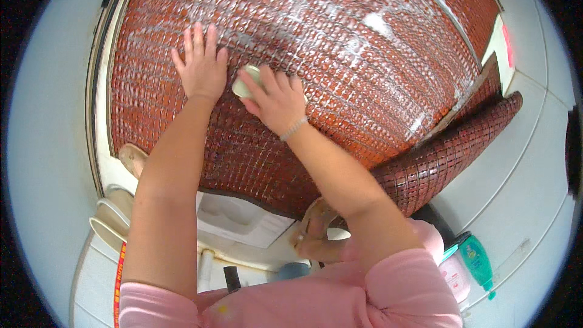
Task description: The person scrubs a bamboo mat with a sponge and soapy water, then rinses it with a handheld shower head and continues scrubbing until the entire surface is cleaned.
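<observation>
A large red-brown mat (273, 30) made of small tiles, wet and streaked with white suds, spreads out below me. My left hand (203, 67) lies flat on it with the fingers spread. Beside it, my right hand (278, 97) presses a pale, rounded scrubbing brush (246, 82) against the mat. The fingers wrap over the brush and hide much of it, including its underside. A thick clump of foam (376, 23) sits farther up, to the right.
The mat's right edge curls into a roll (461, 146) by the tiled wall. At lower right stand a green bottle (477, 261) and a pink container (455, 279). A white squat toilet (243, 218) shows under the near edge, and pale basins (112, 218) at lower left.
</observation>
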{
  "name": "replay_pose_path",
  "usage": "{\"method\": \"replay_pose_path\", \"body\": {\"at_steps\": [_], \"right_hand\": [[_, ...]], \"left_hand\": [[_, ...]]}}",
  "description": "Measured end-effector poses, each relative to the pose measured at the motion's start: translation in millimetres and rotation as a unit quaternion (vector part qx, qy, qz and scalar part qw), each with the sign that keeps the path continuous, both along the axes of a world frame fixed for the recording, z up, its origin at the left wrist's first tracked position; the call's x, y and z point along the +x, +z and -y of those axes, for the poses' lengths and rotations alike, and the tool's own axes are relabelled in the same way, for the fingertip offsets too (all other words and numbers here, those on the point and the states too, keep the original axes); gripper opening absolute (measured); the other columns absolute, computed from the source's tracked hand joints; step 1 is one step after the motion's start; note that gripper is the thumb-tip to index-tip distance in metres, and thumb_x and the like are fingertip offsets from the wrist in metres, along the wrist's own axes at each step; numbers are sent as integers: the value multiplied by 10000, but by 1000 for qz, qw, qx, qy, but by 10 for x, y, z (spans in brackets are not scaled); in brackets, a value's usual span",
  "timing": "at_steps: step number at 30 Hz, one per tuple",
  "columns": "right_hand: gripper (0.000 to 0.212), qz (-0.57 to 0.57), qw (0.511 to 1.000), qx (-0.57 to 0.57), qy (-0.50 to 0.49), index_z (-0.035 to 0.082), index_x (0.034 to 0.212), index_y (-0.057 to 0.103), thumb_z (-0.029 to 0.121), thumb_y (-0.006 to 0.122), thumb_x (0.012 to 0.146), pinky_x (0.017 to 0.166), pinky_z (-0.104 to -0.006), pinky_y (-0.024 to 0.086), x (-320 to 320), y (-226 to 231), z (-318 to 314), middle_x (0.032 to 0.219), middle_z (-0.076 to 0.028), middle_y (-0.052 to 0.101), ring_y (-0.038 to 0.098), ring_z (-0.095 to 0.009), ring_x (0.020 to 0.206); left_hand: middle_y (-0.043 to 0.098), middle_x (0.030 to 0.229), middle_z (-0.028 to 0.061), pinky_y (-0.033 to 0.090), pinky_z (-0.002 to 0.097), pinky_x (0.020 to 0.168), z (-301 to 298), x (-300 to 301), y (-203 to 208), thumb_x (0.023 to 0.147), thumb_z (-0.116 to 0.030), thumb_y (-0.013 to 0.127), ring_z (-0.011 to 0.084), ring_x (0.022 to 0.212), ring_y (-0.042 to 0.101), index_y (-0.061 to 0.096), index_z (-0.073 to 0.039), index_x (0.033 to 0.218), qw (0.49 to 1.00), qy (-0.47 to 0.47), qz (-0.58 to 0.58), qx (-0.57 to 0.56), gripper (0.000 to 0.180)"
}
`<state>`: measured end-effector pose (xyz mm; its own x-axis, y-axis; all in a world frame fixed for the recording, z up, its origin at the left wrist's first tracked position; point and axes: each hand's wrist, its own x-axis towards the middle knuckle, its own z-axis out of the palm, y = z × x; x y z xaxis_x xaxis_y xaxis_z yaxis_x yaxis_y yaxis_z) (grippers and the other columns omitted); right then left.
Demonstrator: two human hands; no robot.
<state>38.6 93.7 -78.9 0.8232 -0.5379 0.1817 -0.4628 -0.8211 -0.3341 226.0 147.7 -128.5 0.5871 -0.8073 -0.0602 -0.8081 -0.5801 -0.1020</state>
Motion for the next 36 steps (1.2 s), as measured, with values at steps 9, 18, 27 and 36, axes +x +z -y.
{"method": "replay_pose_path", "body": {"at_steps": [9,18,27,36], "right_hand": [[626,-265,768,-127,-569,121,1394,459,389,611,849,704,-484,413,-2193,-189,195,1141,-213,523,536,-355,919],[562,-79,933,13,-350,190,1131,636,481,764,668,646,-477,441,-914,-154,-1027,965,-123,603,589,-296,782],[547,-308,750,-149,-566,327,1344,546,463,635,822,666,-393,371,-2697,-169,-813,1172,-129,531,521,-254,841],[463,-231,677,274,-643,253,1194,594,433,670,774,736,-469,462,-1503,-32,-915,1110,-160,557,571,-321,951]], "left_hand": [[119,1611,93,60,717,1073,431,-454,31,975,-513,361,393,1471,55,216,-213,1532,997,71,16,24,649],[101,1616,91,53,738,1060,1615,-1022,119,947,-585,372,363,1476,74,194,-256,1538,988,-154,6,19,700],[67,1622,65,71,688,1097,1557,-934,-31,950,-619,315,319,1486,59,155,-278,1547,984,-174,-3,-26,706],[91,1618,82,85,674,1104,1570,-895,-47,941,-633,304,323,1483,83,191,-272,1541,985,-173,-3,-25,709]]}}
